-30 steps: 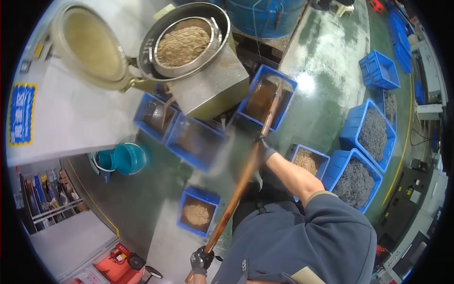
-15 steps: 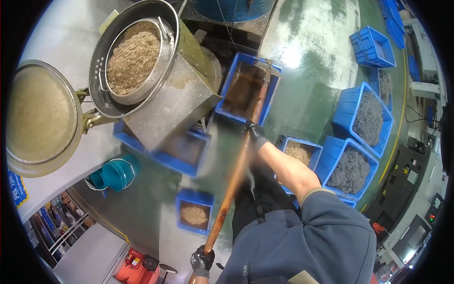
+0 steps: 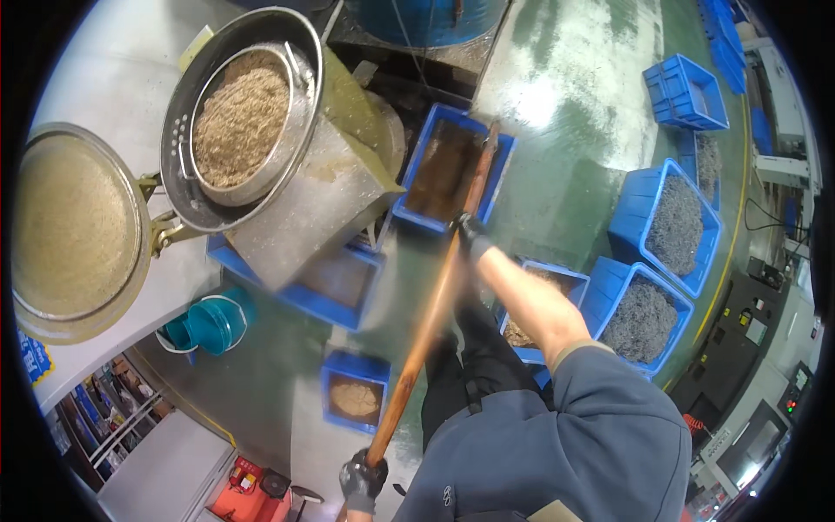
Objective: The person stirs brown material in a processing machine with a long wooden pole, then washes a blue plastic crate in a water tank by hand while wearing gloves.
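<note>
Both my gloved hands grip one long wooden pole (image 3: 426,326), which slants from lower left to upper right. My right hand (image 3: 470,237), in a black glove, is closed around its upper part near the bin's near edge. Lower down, beside my body, my left hand (image 3: 362,478) is wrapped round the lower shaft. The pole's far part reaches over a blue bin (image 3: 412,165) holding dark brown liquid or wet matter. Whatever is fixed to the pole's far end cannot be made out clearly.
At left stands a round metal machine (image 3: 311,113) holding a perforated basket of brown granules, its lid (image 3: 83,226) swung open. Blue crates (image 3: 628,222) with grey shavings stand at right. A teal bucket (image 3: 228,320) and a smaller bin (image 3: 355,428) with tan matter are on the floor.
My right hand has moved slightly forward toward the bin with the pole. My left hand has shifted a little to the left, and the view has tilted slightly.
</note>
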Action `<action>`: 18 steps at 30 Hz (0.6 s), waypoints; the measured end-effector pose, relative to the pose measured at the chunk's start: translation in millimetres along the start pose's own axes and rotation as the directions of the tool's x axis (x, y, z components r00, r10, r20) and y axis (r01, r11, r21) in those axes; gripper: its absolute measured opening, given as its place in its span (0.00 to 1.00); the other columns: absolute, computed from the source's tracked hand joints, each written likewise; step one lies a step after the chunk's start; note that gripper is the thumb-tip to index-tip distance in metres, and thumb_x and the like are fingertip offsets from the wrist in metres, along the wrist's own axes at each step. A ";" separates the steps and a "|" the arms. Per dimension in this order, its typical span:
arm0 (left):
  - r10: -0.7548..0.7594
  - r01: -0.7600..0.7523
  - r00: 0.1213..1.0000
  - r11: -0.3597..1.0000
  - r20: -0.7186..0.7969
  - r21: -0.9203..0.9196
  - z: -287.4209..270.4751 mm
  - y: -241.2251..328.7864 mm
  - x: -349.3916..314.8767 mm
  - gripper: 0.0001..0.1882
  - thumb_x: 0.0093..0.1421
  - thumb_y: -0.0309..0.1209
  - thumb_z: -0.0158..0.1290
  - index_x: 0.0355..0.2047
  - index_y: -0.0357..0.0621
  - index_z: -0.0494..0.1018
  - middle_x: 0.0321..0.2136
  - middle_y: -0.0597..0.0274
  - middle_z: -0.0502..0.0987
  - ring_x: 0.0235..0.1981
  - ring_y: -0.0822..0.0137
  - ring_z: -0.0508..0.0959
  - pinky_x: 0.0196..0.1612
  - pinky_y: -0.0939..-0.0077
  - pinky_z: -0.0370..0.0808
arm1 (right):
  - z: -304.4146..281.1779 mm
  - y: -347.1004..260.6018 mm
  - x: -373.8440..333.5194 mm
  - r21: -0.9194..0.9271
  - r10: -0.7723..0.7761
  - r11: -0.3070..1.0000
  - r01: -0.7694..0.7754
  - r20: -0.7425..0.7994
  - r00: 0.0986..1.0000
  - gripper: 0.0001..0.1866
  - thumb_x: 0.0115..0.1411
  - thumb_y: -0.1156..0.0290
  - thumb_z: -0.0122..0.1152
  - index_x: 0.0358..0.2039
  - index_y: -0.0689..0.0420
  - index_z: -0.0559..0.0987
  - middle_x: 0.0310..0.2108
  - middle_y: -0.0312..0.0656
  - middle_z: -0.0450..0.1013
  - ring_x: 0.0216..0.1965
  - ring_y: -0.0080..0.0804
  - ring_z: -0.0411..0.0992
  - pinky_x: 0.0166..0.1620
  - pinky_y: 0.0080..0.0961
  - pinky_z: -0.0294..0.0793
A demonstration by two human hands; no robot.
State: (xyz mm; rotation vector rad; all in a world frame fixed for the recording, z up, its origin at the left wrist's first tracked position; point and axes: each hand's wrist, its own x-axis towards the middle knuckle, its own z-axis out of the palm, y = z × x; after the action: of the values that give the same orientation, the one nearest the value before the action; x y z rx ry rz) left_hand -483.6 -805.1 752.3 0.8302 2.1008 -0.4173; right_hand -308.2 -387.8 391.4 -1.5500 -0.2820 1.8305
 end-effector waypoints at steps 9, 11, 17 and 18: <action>0.045 -0.040 0.997 0.996 -0.061 0.081 -17.8 17.6 15.1 0.18 0.50 0.44 0.56 0.36 0.46 0.78 0.26 0.51 0.79 0.28 0.48 0.80 0.33 0.56 0.76 | 0.2 -51.0 -12.2 0.061 0.151 0.987 -0.148 -0.043 0.988 0.08 0.61 0.70 0.47 0.25 0.56 0.70 0.17 0.43 0.67 0.16 0.38 0.68 0.20 0.36 0.70; 0.026 -0.025 0.999 0.999 -0.035 0.047 -24.3 32.4 15.7 0.19 0.49 0.44 0.57 0.37 0.46 0.78 0.26 0.50 0.80 0.27 0.47 0.80 0.33 0.57 0.76 | 6.8 -54.0 -7.4 0.100 0.255 0.965 -0.242 -0.140 0.957 0.08 0.61 0.70 0.47 0.25 0.56 0.69 0.16 0.43 0.66 0.16 0.39 0.69 0.20 0.36 0.70; 0.014 -0.042 0.997 0.928 -0.079 -0.369 17.3 -59.9 -16.7 0.11 0.53 0.33 0.58 0.35 0.41 0.78 0.25 0.53 0.80 0.25 0.62 0.79 0.30 0.68 0.74 | 23.5 -11.4 -48.9 0.299 0.352 0.900 -0.317 -0.070 0.933 0.07 0.62 0.66 0.52 0.29 0.54 0.69 0.15 0.40 0.64 0.11 0.35 0.64 0.15 0.33 0.67; 0.046 -0.091 0.994 0.848 -0.099 -0.523 16.6 -46.7 -8.9 0.11 0.53 0.33 0.57 0.35 0.41 0.78 0.25 0.55 0.80 0.24 0.64 0.78 0.28 0.69 0.74 | 17.2 4.0 -26.7 0.159 0.112 0.984 -0.086 -0.163 0.980 0.09 0.61 0.65 0.54 0.29 0.55 0.69 0.15 0.41 0.64 0.12 0.35 0.64 0.16 0.35 0.68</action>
State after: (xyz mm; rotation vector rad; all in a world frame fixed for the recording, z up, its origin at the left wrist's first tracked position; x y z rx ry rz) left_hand -502.2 -851.9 749.6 0.5945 2.1005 0.2404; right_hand -324.9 -403.0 414.1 -1.6264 0.0144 1.7364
